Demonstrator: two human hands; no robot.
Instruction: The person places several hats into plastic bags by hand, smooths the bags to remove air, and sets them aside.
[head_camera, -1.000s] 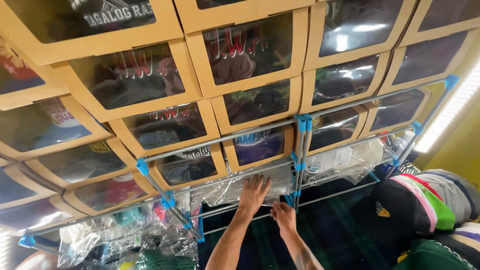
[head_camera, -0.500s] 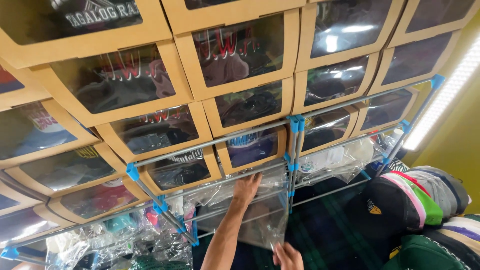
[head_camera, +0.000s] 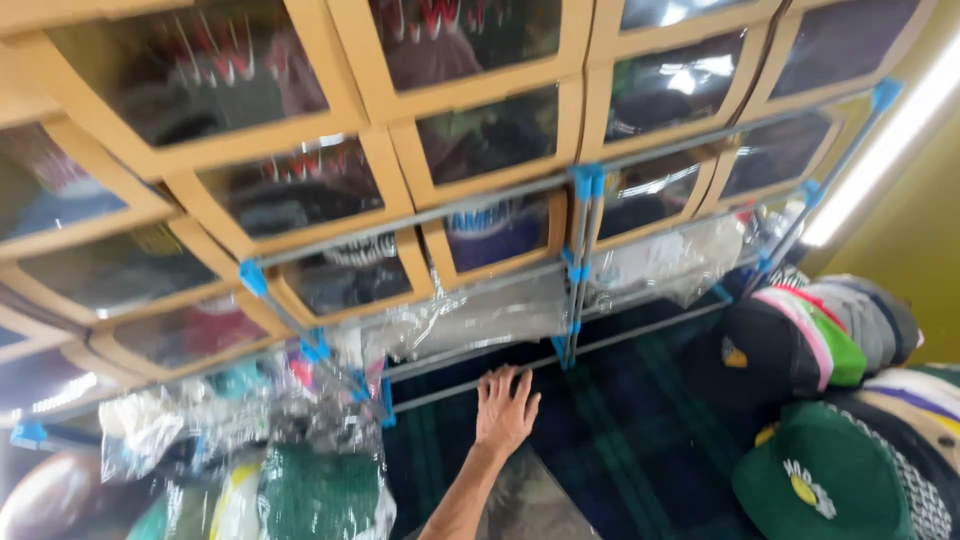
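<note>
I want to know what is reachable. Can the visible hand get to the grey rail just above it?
Probably yes. The left hand lies open on the dark plaid cloth, fingers spread, nearly touching the grey rail, and nothing lies between them.

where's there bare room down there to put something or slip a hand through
Free: the dark plaid surface between the hand and the pile of caps, bordered above by the grey rack bars. The open rack shelf just above the hand also looks passable. Crowded: plastic-bagged items at lower left, caps at right, stacked tan boxes above.
</note>
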